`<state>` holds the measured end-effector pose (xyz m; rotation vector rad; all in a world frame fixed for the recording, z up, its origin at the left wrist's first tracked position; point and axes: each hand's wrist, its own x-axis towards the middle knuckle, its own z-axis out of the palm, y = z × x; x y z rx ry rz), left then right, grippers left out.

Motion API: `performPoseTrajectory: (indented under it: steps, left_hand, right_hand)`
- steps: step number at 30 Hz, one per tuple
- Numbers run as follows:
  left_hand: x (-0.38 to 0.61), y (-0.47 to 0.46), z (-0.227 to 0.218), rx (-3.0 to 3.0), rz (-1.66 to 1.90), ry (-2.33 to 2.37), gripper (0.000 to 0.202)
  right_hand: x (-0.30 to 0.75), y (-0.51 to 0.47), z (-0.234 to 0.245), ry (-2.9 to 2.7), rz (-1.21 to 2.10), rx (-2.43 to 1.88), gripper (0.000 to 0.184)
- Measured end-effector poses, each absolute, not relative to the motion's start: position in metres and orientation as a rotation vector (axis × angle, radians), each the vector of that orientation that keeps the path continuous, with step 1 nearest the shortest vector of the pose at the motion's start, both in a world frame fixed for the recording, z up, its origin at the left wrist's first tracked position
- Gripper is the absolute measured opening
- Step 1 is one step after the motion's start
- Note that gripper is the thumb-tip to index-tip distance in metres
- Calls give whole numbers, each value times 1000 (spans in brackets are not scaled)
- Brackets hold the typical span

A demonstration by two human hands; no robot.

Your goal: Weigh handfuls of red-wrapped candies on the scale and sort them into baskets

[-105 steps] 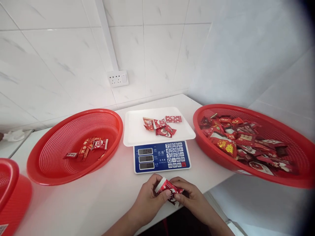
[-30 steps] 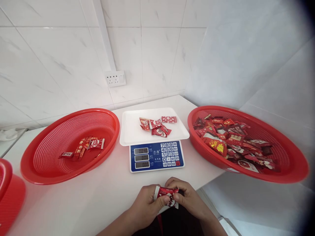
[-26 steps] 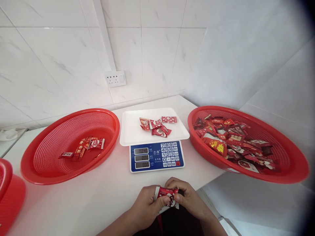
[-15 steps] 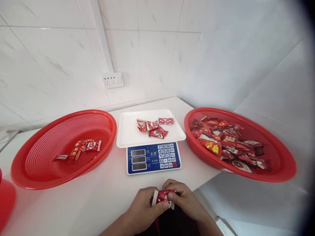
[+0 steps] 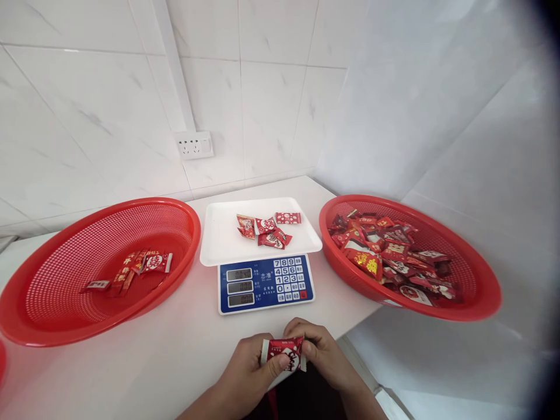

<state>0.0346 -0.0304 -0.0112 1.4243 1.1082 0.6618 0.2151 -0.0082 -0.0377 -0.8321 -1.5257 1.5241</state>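
Observation:
Between my two hands, low in the view and in front of the scale, is a red wrapped candy [image 5: 284, 345] with white ends. My left hand [image 5: 249, 370] grips its left end, thumb pressed on the front. The fingers of my right hand [image 5: 321, 353] pinch its right end. Just beyond stands a digital scale [image 5: 266, 284] with a blue keypad panel, its top display reading 0.040. On the scale's white tray [image 5: 223, 233] lie several red wrapped candies [image 5: 265, 226], grouped right of the middle.
At left stands a red perforated basket [image 5: 56, 274] with several wrapped candies [image 5: 157, 262] in it. Another red basket [image 5: 476, 280] at right, heaped with wrapped candies [image 5: 396, 251], overhangs the table edge. A tiled wall with a power socket [image 5: 193, 145] rises behind the white table [image 5: 175, 350].
The view has shifted slightly, so most things appear a little further left. My right thumb has moved off the candy's front toward its right end, baring more of the printed wrapper.

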Motion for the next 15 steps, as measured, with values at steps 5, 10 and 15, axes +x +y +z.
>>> performPoseTrajectory:
  steps: [5, 10, 15]
  left_hand:
    - [33, -30, -14, 1335, 681, 1082, 42]
    - [33, -30, -12, 1227, 718, 1071, 44]
    - [34, -28, -12, 1084, 773, 1081, 44]
  right_hand:
    - [214, -8, -41, -1285, 1589, -861, 40]
    - [212, -8, -40, -1093, 1678, -906, 27]
    - [210, -7, -37, -1078, 1734, -798, 20]
